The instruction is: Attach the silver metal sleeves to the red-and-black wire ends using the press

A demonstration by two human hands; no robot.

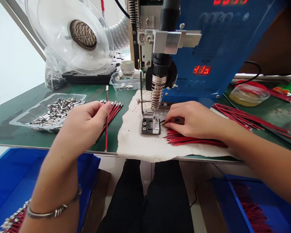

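Head view is showing the left hand [86,121] with its fingers clamping a red wire [106,137], the metal terminal [107,88] pointing toward the back edge of the counter [5,136] and the tail reaching its front edge. Just beside it, capped wires [115,111] are lying in a small pile, seemingly the finished share. A bundle of uncapped wires [181,139] is lying on white cloth [132,142] near the front edge, suggesting that plenty is remaining; a plastic tray [21,120] is holding loose terminals [60,111] toward the left edge. Above the bundle, the right hand [189,118] is bending beside a black fixture [145,129], thumb and forefinger sitting close, but I cannot tell whether they are clamping anything. Both hands are hiding wires, and the frame is cropping the blue machine's [191,90] upper display.
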